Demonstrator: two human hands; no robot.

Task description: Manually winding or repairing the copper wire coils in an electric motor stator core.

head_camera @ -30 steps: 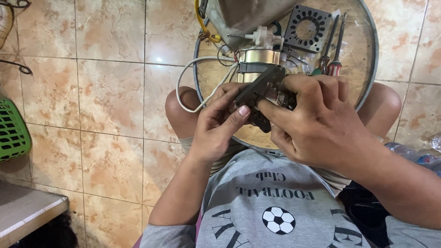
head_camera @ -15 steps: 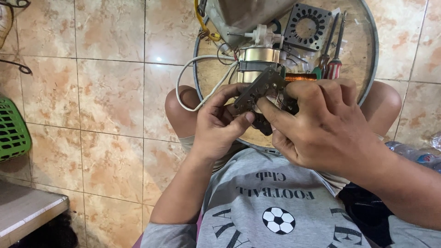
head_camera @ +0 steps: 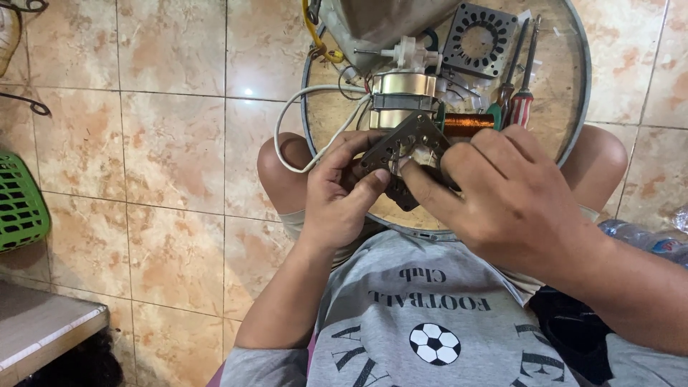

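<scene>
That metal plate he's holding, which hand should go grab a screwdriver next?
Probably the right hand. The screwdrivers lie on the round tray just beyond it, while the left hand grips the metal plate from the far side.

The floor tiles (head_camera: 172,143) are glossy ceramic, mottled beige with a light glare on them. The round tray (head_camera: 573,107) looks like worn wood with a dull metal rim. The motor plate (head_camera: 405,154) held by the left hand (head_camera: 337,197) and right hand (head_camera: 509,197) is dark, matt stamped metal. The coil (head_camera: 467,125) is shiny copper wire, and the white cable (head_camera: 301,118) is smooth plastic. The screwdriver handles (head_camera: 520,109) are glossy plastic, the basket (head_camera: 20,204) is green plastic mesh, and the shirt (head_camera: 430,322) is soft grey cloth.
</scene>
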